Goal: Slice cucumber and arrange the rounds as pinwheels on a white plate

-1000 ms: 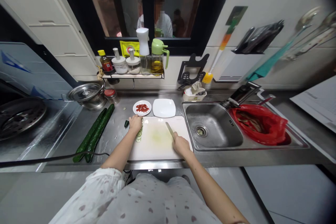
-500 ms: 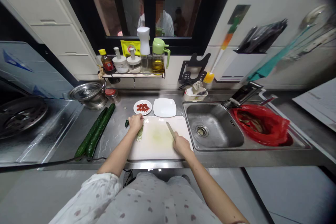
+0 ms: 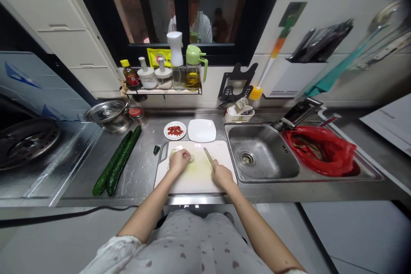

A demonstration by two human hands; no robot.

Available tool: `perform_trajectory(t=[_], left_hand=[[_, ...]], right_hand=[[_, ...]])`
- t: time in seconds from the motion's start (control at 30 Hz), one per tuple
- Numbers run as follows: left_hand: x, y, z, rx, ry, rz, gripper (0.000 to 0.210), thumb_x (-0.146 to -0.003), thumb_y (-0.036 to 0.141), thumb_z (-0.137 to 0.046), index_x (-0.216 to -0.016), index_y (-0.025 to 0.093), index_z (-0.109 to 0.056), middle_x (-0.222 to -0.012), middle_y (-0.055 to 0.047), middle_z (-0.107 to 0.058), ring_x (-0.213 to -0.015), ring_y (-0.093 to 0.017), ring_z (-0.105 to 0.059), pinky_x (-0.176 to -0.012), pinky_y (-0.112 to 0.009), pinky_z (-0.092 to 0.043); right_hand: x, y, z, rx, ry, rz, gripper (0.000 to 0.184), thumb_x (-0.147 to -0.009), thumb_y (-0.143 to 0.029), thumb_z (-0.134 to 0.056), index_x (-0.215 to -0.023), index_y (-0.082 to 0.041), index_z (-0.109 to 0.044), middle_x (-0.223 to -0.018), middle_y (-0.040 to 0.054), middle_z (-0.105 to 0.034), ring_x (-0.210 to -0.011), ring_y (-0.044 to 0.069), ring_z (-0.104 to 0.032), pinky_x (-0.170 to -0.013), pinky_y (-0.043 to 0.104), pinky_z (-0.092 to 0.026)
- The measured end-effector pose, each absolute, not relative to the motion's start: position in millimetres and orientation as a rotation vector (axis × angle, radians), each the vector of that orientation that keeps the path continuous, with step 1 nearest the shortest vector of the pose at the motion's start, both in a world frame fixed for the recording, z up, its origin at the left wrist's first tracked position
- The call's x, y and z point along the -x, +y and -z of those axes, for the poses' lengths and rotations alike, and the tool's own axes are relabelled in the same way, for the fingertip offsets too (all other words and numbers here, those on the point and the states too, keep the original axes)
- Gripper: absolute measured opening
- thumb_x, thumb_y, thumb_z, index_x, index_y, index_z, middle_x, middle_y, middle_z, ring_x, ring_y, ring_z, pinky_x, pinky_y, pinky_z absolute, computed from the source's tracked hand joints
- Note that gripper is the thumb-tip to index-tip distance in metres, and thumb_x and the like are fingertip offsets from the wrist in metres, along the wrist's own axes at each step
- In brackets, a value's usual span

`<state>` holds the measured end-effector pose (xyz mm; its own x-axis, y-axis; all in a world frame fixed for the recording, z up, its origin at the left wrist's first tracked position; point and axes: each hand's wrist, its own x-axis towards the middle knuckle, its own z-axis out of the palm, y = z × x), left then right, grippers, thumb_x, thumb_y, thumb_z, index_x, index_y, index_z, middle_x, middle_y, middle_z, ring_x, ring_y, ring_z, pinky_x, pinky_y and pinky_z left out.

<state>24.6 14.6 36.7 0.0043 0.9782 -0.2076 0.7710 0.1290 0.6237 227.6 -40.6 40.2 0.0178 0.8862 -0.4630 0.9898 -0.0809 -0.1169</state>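
Note:
My left hand (image 3: 180, 162) is over the left half of the white cutting board (image 3: 205, 184), its fingers closed on cucumber slices (image 3: 192, 158) whose pale rims show at the fingertips. More slices lie partly hidden beneath and beside that hand. On the board's right side my right hand (image 3: 223, 175) grips a knife (image 3: 208, 156) by the handle, blade pointing away from me. A dark green cucumber end (image 3: 156, 150) rests on the counter just left of the board. Two whole cucumbers (image 3: 117, 162) lie farther left.
Behind the board stand a small plate (image 3: 167, 131) with chopped red pieces and a white square plate (image 3: 201, 130). To the right is a steel sink (image 3: 263, 150), with a red plastic bag (image 3: 343, 154) beside it. A lidded pot (image 3: 111, 115) and a seasoning shelf (image 3: 163, 91) are at the back.
My left hand has moved right and slightly nearer, from the board's left edge onto the board, with cucumber slices at its fingertips. The right hand and knife have stayed about where they were.

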Motion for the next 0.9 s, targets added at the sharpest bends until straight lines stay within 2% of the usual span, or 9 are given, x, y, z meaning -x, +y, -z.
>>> perform_trajectory(t=[0.27, 0.43, 0.67, 0.9], left_hand=[[-32.0, 2.8, -7.5, -1.615, 1.873, -0.378, 0.01, -0.076, 0.027, -0.063, -0.084, 0.024, -0.067, -0.082, 0.002, -0.071, -0.081, -0.015, -0.063, -0.081, -0.028, -0.038], [-32.1, 2.5, 2.3, -1.734, 1.985, -0.314, 0.014, -0.079, 0.026, -0.055, -0.082, 0.027, -0.069, -0.084, 0.0, -0.071, -0.094, -0.022, -0.06, -0.087, -0.036, -0.035], [-29.0, 2.8, 3.6, -1.812, 2.021, -0.263, 0.021, -0.08, 0.025, -0.051, -0.089, 0.028, -0.07, -0.092, -0.005, -0.071, -0.104, -0.027, -0.055, -0.088, -0.04, -0.034], [-24.7, 4.7, 6.3, -1.821, 2.007, -0.268, 0.023, -0.082, 0.022, -0.049, -0.091, 0.029, -0.069, -0.098, -0.004, -0.07, -0.105, -0.027, -0.053, -0.089, -0.041, -0.034]], right_hand=[[-227.2, -40.2, -39.8, -2.035, 1.953, 0.604, 0.046, -0.085, -0.013, -0.036, -0.131, -0.014, -0.037, -0.098, 0.0145, -0.066, -0.095, 0.024, -0.064, -0.072, 0.03, -0.041], [-227.2, -41.6, -42.6, -2.029, 1.952, 0.593, 0.044, -0.085, -0.014, -0.036, -0.129, -0.014, -0.038, -0.098, 0.0144, -0.066, -0.095, 0.024, -0.064, -0.072, 0.03, -0.041], [-227.4, -53.8, -54.8, -2.012, 2.003, 0.557, 0.037, -0.087, -0.017, -0.036, -0.123, -0.015, -0.041, -0.096, 0.0139, -0.066, -0.091, 0.024, -0.064, -0.07, 0.03, -0.039], [-224.5, -75.6, -66.5, -1.865, 2.148, 0.544, 0.029, -0.087, -0.018, -0.037, -0.116, -0.018, -0.044, -0.097, 0.013, -0.067, -0.091, 0.023, -0.064, -0.072, 0.029, -0.037]])
